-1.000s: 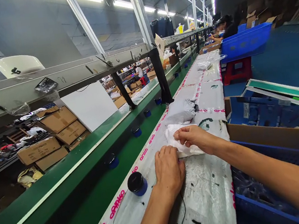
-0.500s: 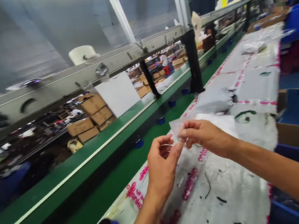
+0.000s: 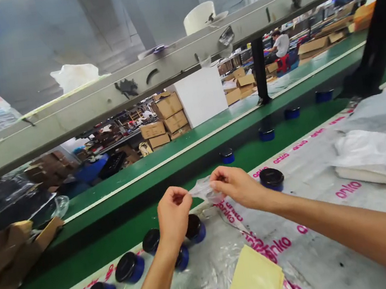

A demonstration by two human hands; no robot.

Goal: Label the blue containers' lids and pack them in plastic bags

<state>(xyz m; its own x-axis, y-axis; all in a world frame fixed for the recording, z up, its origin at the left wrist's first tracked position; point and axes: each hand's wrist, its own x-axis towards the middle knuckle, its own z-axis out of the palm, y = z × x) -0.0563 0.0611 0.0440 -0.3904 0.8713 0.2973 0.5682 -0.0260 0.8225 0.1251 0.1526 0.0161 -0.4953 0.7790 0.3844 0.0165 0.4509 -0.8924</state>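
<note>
A small clear plastic bag [image 3: 204,191] is stretched between my two hands above the near edge of the bench. My left hand [image 3: 174,211] pinches its left end between thumb and fingers. On the other side, my right hand [image 3: 234,185] grips the bag with its fingertips. Several round blue jars with black lids [image 3: 129,267] stand on the bench below and around my left forearm. Another jar [image 3: 271,179] sits just beyond my right wrist. Yellow paper sheets [image 3: 256,276] lie on the plastic-covered bench between my forearms.
Beyond the bench, a green conveyor belt [image 3: 127,235] carries several spaced blue jars [image 3: 266,134]. A grey metal rail [image 3: 93,101] crosses above it. White plastic packaging [image 3: 381,156] lies at the right, and a cardboard box [image 3: 12,265] stands at the left.
The view has swung left, bringing the bench jars and yellow sheets into sight. My hands have drawn slightly apart, and the bag now stretches between them.
</note>
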